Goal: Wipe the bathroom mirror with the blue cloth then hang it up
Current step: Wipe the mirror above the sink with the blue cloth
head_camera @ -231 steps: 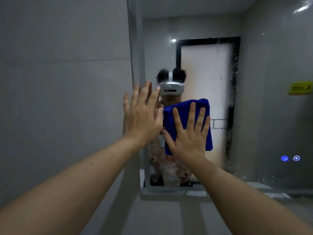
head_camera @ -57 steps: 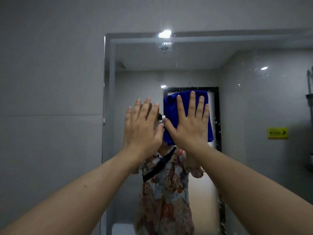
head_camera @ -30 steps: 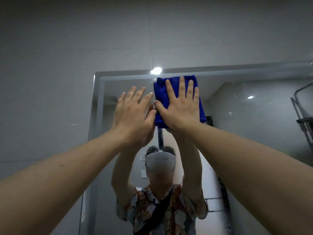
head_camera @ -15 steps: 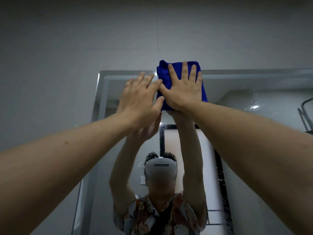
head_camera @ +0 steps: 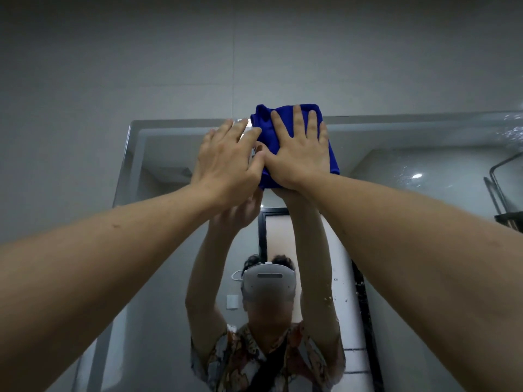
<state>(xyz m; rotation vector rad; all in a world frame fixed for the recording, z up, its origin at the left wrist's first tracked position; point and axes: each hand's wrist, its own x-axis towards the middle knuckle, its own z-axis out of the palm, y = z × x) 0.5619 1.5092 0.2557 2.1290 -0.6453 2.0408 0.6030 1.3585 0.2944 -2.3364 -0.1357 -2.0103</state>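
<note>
The folded blue cloth [head_camera: 261, 128] lies flat against the mirror [head_camera: 396, 222] at its top edge, its upper part overlapping the grey tiled wall [head_camera: 169, 66] above. The right hand [head_camera: 300, 154] presses it with straight, spread fingers. The left hand [head_camera: 226, 168], fingers also straight, rests on the glass just beside, thumb touching the right thumb. Water spots fleck the glass at right, where a dark-framed door [head_camera: 285, 236] and a metal rack [head_camera: 506, 199] are reflected.
</note>
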